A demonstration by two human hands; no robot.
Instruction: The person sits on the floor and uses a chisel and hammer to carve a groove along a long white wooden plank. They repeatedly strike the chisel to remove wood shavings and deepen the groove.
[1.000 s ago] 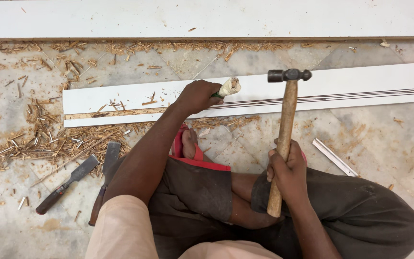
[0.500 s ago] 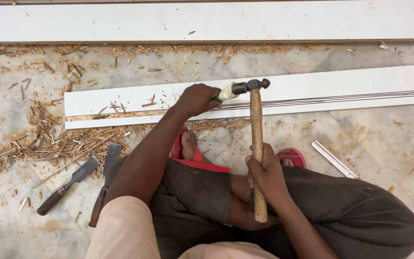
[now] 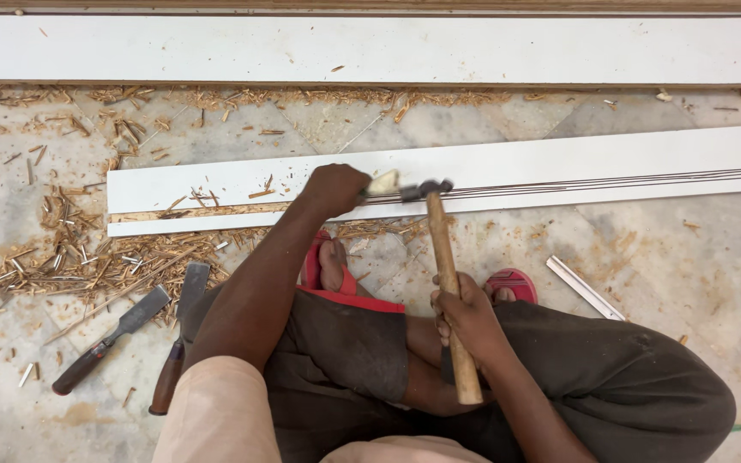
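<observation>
Since half a second ago your hammer (image 3: 446,291) has swung down, and now your right hand (image 3: 466,317) grips its wooden handle firmly while its head touches the chisel (image 3: 382,183) that your left hand (image 3: 334,189) clamps steady on the white board (image 3: 559,167), beside wood shavings (image 3: 70,257)
</observation>
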